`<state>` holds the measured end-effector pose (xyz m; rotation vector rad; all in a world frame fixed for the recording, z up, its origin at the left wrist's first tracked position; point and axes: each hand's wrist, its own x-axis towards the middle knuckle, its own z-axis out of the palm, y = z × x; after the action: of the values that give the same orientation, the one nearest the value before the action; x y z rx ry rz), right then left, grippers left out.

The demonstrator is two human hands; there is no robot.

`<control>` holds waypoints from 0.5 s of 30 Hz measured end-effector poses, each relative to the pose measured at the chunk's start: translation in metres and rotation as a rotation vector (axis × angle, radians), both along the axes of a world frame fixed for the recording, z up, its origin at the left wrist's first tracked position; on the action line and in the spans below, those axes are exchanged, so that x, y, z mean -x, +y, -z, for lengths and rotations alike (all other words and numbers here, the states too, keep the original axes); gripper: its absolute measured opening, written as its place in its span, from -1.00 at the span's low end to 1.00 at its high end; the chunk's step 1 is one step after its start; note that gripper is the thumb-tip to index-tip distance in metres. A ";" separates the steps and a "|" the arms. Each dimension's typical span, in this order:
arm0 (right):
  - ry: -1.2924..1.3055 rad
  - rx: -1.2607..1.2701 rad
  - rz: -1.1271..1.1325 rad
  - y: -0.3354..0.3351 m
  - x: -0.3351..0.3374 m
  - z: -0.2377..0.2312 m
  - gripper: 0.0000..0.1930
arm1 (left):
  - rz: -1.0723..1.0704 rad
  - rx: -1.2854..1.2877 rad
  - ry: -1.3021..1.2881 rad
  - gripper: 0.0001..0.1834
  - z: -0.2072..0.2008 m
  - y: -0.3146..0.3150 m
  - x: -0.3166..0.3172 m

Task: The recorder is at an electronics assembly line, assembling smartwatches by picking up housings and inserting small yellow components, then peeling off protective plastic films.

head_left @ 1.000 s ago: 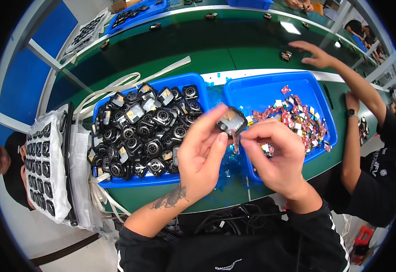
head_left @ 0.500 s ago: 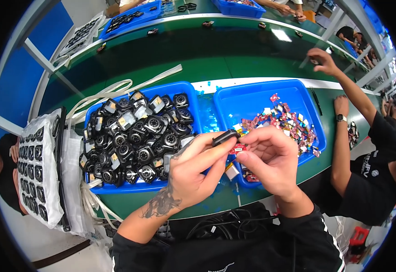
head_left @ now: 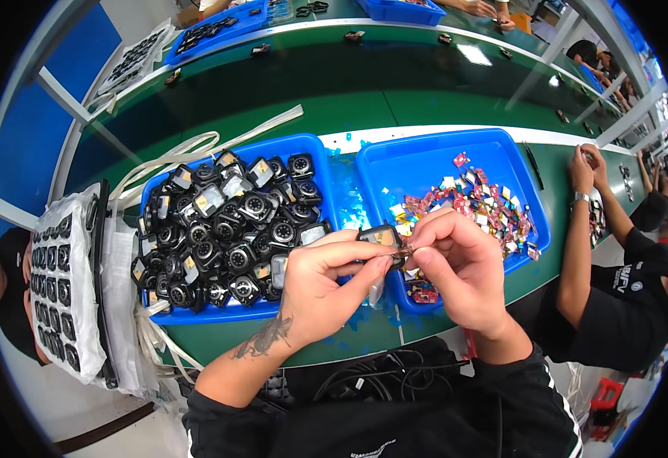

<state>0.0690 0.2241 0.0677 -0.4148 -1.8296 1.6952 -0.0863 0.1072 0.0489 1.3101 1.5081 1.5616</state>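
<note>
Between the fingers of my left hand is a black smartwatch case, its flat face with a tan patch turned up. My right hand is closed in a pinch at the case's right edge. Its fingertips grip a small part there, too hidden to name. Both hands are above the gap between two blue tubs. The left tub is heaped with black watch cases. Small red circuit boards and silvery and yellow pieces lie in the right tub.
White straps lie behind the left tub. A tray of watch cases stands at the far left. Along the green conveyor belt sit several small parts. A black pen-like tool lies right of the tubs, near a co-worker's hands.
The watch case has tipped so its flat face shows. The red board seen between my fingertips is now hidden. A co-worker's raised hand has come back from the belt to their other hand.
</note>
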 end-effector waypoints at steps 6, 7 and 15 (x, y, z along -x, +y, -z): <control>-0.036 -0.223 0.129 -0.003 0.006 0.004 -0.75 | 0.036 -0.008 -0.250 -0.76 0.004 0.004 -0.003; -0.060 -0.233 0.149 -0.003 0.007 0.005 -0.75 | 0.015 -0.042 -0.238 -0.70 0.007 0.005 -0.005; -0.011 -0.511 0.318 -0.004 0.014 0.028 -0.70 | 0.039 -0.063 -0.281 -0.61 0.014 0.005 -0.007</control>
<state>0.0549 0.2201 0.0399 -0.4633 -1.9934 0.9727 -0.0792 0.1123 0.0346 1.0924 1.2617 1.7002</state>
